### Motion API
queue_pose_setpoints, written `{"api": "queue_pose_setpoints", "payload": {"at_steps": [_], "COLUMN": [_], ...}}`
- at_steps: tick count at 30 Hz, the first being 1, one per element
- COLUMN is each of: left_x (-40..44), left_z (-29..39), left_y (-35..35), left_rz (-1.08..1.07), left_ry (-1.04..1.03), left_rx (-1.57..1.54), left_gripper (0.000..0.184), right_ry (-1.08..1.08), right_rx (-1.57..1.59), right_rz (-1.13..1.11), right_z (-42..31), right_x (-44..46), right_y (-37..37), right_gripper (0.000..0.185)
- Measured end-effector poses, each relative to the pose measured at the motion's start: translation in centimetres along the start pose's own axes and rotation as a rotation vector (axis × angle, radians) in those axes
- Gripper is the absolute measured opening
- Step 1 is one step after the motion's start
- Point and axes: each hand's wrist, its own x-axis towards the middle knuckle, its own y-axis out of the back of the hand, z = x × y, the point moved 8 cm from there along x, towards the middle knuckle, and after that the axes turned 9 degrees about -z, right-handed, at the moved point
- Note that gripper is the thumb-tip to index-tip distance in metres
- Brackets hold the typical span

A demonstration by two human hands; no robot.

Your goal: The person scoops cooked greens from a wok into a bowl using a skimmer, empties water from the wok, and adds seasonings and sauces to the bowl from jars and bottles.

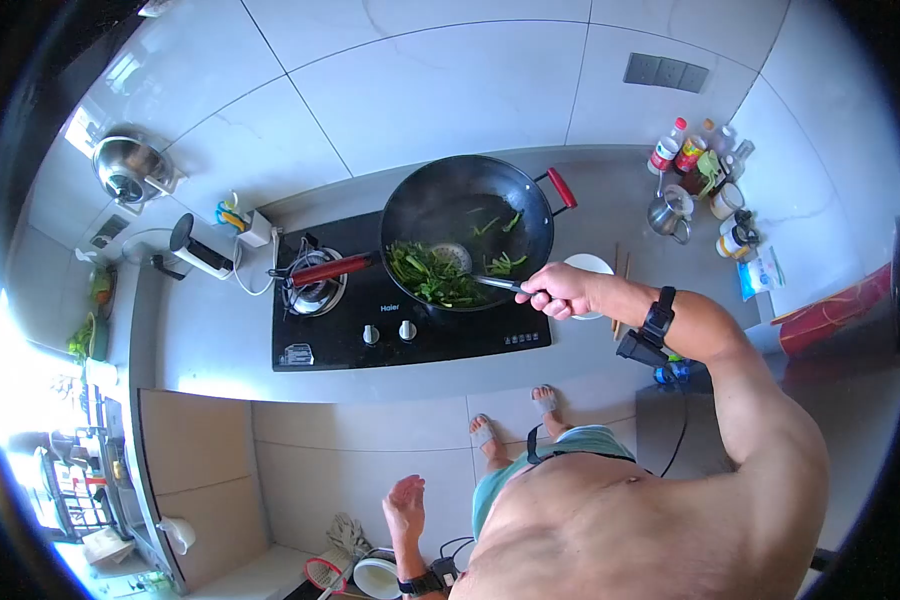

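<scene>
Right hand [558,291], fingers closed round a ladle [498,283], worked above the black cooktop [340,345], frame centre; left hand [404,508], fingers loosely curled, hung over floor tiles [320,472], lower centre.

The grey tabletop [205,365] carries a black two-knob cooktop [450,340], with a white box [257,231] and a black-and-white appliance [200,250] near its left end. Right of the cooktop sit a round white dish [590,263], partly covered from view, and thin wooden sticks [626,267] just beside it. Farther right stand a metal pitcher [667,216], bottles [662,154], jars [727,200] and a blue-and-white packet [762,273].
</scene>
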Motion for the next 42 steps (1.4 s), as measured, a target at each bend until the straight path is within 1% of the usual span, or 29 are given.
{"api": "queue_pose_setpoints", "payload": {"at_steps": [3,6,9,12,13,15,17,19,21,23,25,26,29,33,36,39,42], "left_x": [-1.1,-1.7,-1.3,0.5,1.6,4.9,8.9,12.1,13.8,15.8,18.6,19.6,22.3,24.7,26.0,25.9,23.9], "left_z": [-0.7,-0.4,-1.4,1.4,1.7,1.6,1.5,2.9,6.8,9.1,9.1,9.4,11.2,10.7,11.2,11.6,11.8], "left_y": [-0.7,-1.0,-1.1,-2.7,-4.0,-7.6,-12.3,-18.0,-23.0,-27.8,-32.4,-34.4,-37.9,-41.2,-43.3,-43.2,-41.7], "left_rz": [0.019,0.017,0.022,-0.059,-0.109,-0.205,-0.357,-0.527,-0.649,-0.752,-0.813,-0.839,-0.688,-0.651,-0.773,-0.677,-0.728], "left_ry": [-0.051,-0.019,-0.004,-0.104,-0.090,-0.062,-0.117,-0.116,-0.051,0.032,0.084,0.111,0.222,0.297,0.230,0.186,0.177], "left_rx": [-0.117,-0.031,-0.118,0.010,-0.039,-0.145,-0.082,-0.246,-0.247,-0.374,-0.598,-0.709,-0.651,-0.607,-0.715,-0.671,-0.695], "left_gripper": [0.024,0.024,0.023,0.022,0.022,0.020,0.024,0.035,0.045,0.067,0.079,0.085,0.092,0.082,0.068,0.056,0.054], "right_ry": [-0.005,0.028,0.078,0.136,0.156,0.191,0.232,0.272,0.294,0.318,0.327,0.329,0.323,0.302,0.280,0.265,0.273], "right_rx": [0.189,0.207,0.207,0.208,0.206,0.192,0.172,0.146,0.153,0.146,0.148,0.151,0.145,0.157,0.119,0.126,0.142], "right_rz": [-0.161,-0.196,-0.212,-0.179,-0.181,-0.185,-0.157,-0.128,-0.129,-0.117,-0.095,-0.097,-0.068,-0.058,-0.057,-0.073,-0.076], "right_z": [-0.2,-0.8,-2.0,-3.2,-3.6,-4.7,-5.9,-6.7,-7.1,-7.4,-7.4,-7.3,-7.1,-6.3,-5.7,-5.3,-5.1], "right_x": [0.8,0.2,-0.6,-2.8,-3.6,-5.1,-6.9,-8.4,-9.2,-9.9,-10.3,-10.3,-10.4,-10.2,-10.2,-9.8,-9.5], "right_y": [0.6,1.4,2.1,2.9,3.0,3.1,2.6,2.3,2.4,2.4,2.5,2.6,3.1,4.4,4.9,5.6,6.2], "right_gripper": [0.021,0.023,0.024,0.026,0.026,0.025,0.027,0.028,0.029,0.029,0.029,0.029,0.029,0.028,0.026,0.027,0.026]}}
